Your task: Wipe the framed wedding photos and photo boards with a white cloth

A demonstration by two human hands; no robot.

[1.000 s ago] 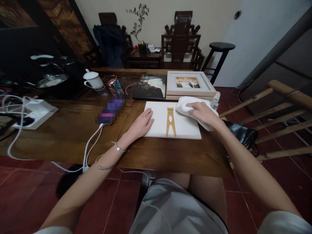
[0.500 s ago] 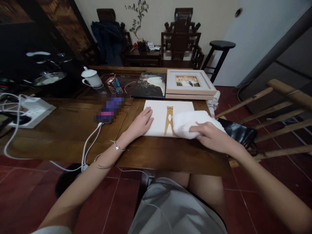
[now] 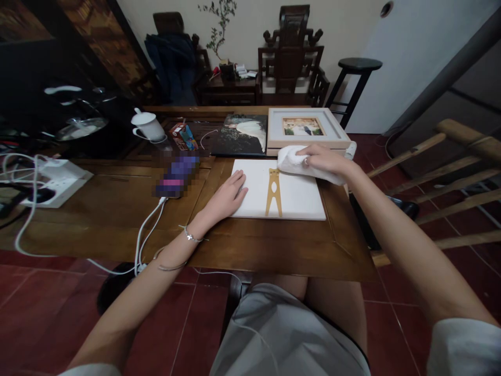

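Left hand: flat on board, nine o'clock
Right hand: grips cloth, two o'clock
Cloth: looks soft, light; bunch it
Board: seems stiff; hold edges

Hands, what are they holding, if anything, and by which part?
The right hand holds the cloth by its top. The left hand holds nothing, resting on the left edge of the board.

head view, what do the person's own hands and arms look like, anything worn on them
The ungloved left hand has a thin silver-coloured bracelet with a small charm at its wrist; a thin greyish band loops the forearm. The ungloved right hand seems to wear a small ring. The pale fabric right sleeve and left sleeve leave both forearms bare.
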